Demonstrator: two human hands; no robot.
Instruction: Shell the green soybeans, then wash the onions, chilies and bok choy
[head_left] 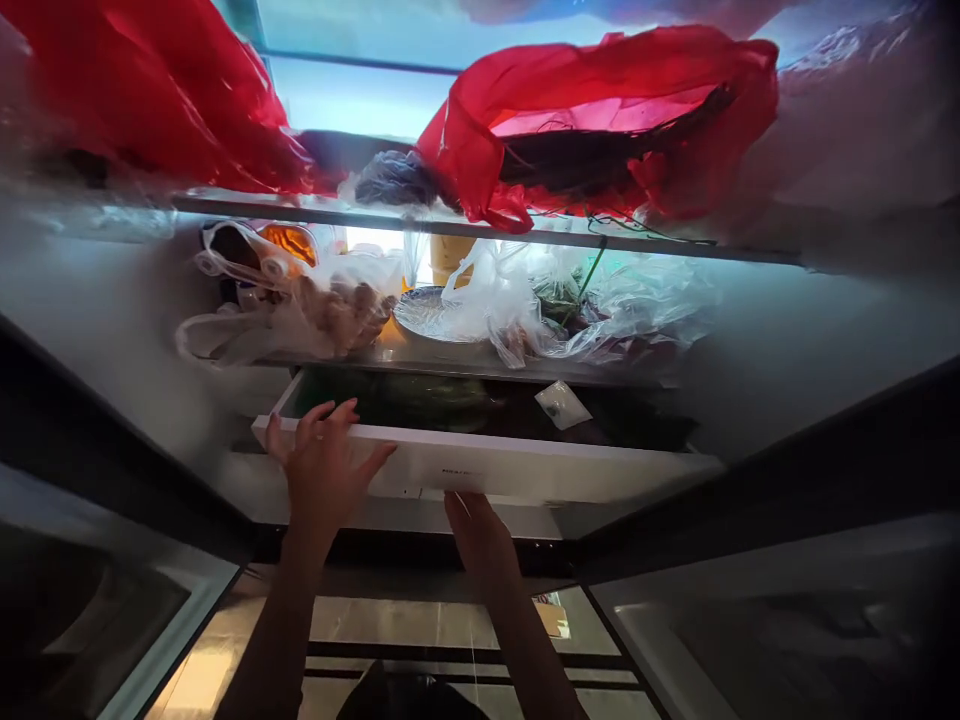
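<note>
A white fridge drawer (555, 465) is pulled partly out beneath the lowest shelf. My left hand (324, 460) grips its front panel near the left end, fingers hooked over the top rim and thumb spread across the outside. At the middle of the panel my right hand (480, 530) holds the lower edge from below; its fingertips are partly hidden under it. Inside the drawer lie dark green contents (420, 400), too dim to name. A small clear packet (562, 405) rests on top at the right.
On the shelf above are a plastic bag of brownish lumps (337, 315), a wrapped plate (427, 312) and a bag of greens (562, 300). Higher up, a red bag (465, 130) overhangs the shelf edge (420, 225). Open fridge doors (750, 600) flank both arms.
</note>
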